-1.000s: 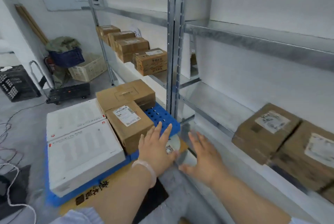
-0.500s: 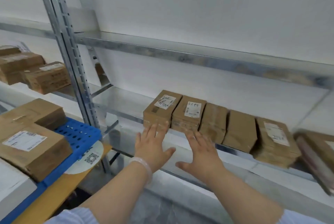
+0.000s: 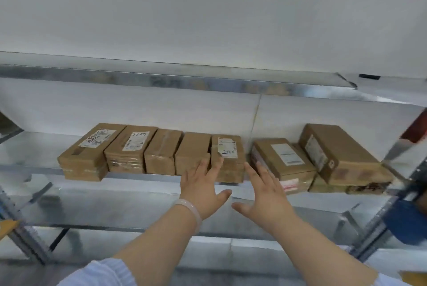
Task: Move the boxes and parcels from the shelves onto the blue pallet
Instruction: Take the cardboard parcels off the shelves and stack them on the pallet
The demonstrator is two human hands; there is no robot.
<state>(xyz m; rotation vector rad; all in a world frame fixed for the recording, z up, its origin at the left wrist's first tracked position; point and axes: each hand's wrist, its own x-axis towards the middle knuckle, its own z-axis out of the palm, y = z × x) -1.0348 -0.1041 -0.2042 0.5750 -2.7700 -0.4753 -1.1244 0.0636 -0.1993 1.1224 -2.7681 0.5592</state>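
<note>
1. Since half a second ago, our hands have shifted along the row of brown boxes on the metal shelf, from its first two boxes to the fifth box.
2. Head view: our left hand, with a pale bracelet at the wrist, reaches forward palm down. Its fingers are straight and slightly spread, with the tips over the fifth box's front. We cannot tell whether they touch it.
3. Our right hand reaches alongside, fingers straight and loosely spread, thumb out, just right of that box and holding nothing.
</note>
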